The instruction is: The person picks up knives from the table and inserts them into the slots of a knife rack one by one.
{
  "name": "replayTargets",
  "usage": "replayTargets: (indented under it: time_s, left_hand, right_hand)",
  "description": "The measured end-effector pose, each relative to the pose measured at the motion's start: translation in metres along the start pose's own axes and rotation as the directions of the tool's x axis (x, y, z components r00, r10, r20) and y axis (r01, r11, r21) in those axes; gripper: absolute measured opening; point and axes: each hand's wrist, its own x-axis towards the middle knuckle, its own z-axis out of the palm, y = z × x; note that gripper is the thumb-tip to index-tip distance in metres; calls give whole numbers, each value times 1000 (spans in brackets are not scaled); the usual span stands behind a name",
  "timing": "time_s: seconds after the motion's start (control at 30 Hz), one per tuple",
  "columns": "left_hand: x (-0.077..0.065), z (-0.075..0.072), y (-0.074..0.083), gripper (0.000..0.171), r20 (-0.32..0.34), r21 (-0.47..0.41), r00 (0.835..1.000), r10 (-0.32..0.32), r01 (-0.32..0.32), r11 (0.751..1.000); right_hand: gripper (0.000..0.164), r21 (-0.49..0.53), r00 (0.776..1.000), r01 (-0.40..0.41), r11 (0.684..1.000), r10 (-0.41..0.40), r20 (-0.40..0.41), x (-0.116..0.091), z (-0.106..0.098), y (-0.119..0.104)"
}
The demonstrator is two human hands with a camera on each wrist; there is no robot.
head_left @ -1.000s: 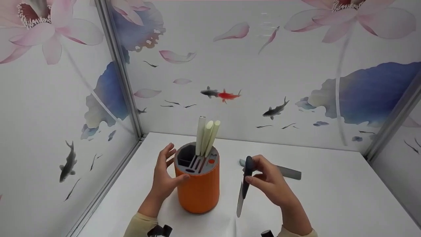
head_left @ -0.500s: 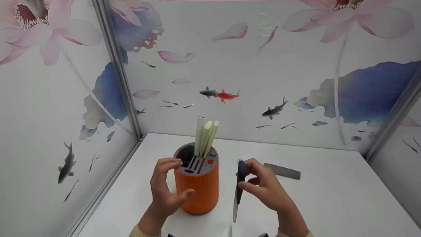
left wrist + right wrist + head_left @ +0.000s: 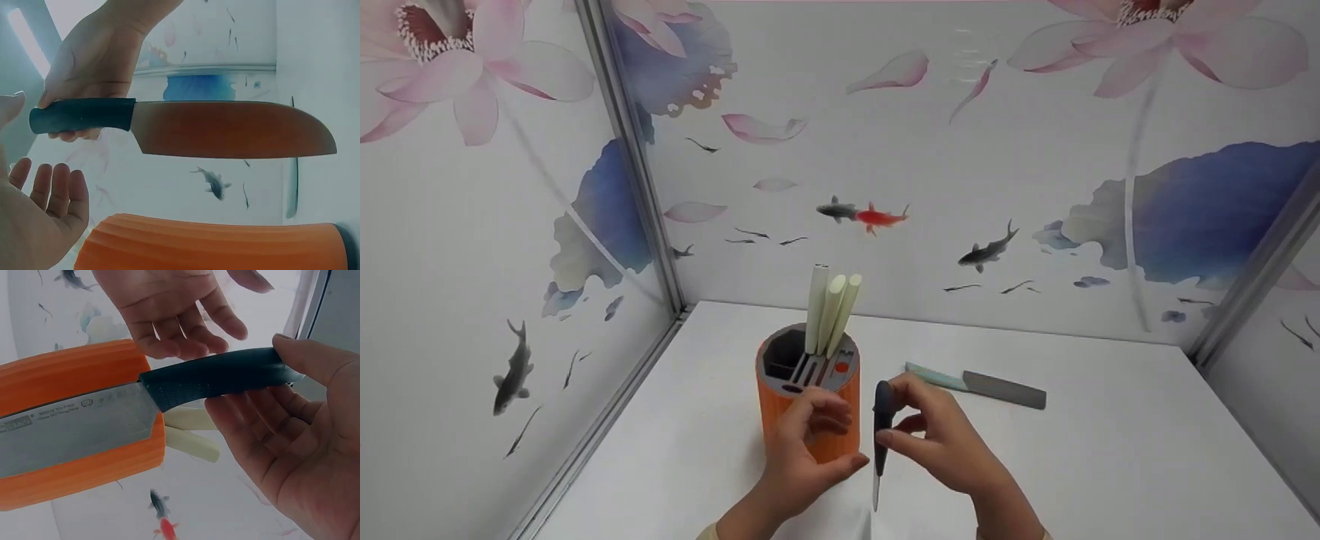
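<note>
My right hand (image 3: pixel 937 435) pinches the dark handle of a kitchen knife (image 3: pixel 883 427) just right of the block, blade pointing down. The broad blade shows in full in the left wrist view, with the knife (image 3: pixel 230 132) gripped at its handle. My left hand (image 3: pixel 810 457), fingers slightly bent and apart, is in front of the orange knife block (image 3: pixel 810 409) and covers part of it. In the right wrist view, a gap separates the left hand (image 3: pixel 174 315) from the knife handle. Several pale handles (image 3: pixel 831 315) stick up from the block's grey slotted top.
Behind the right hand, a flat item (image 3: pixel 1005 390) with a wide grey end and a narrower pale green end lies on the white table (image 3: pixel 1110 450). White panels printed with flowers and fish enclose the table at the back and sides.
My left hand has left the block's left side and moved right, to its front. The right hand has carried the knife left and slightly lower. More of the flat item's pale green end shows.
</note>
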Motion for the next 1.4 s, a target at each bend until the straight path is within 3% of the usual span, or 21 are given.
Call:
replayTargets:
  time_s: [0.27,0.43,0.97,1.2,1.4]
  left_hand:
    - [0,3,-3,40,73,-19,983,-169,171,985]
    - [0,3,-2,40,98,-25,970,-222,226,974]
    - [-1,7,-6,31,144,-73,954,-263,275,959]
    - [-1,8,-6,30,134,-73,961,-243,255,964]
    - [0,5,-5,30,151,-65,954,-259,271,961]
  right_hand:
    - [32,12,999,-5,1000,4,36,4,15,-3]
    - [32,20,999,-24,1000,23,36,4,20,-5]
    - [33,14,1000,-6,1000,6,0,4,22,-5]
    - [34,4,1000,13,1000,-13,-13,3,23,-3]
    - [33,3,999,-13,1000,13,-34,5,24,0]
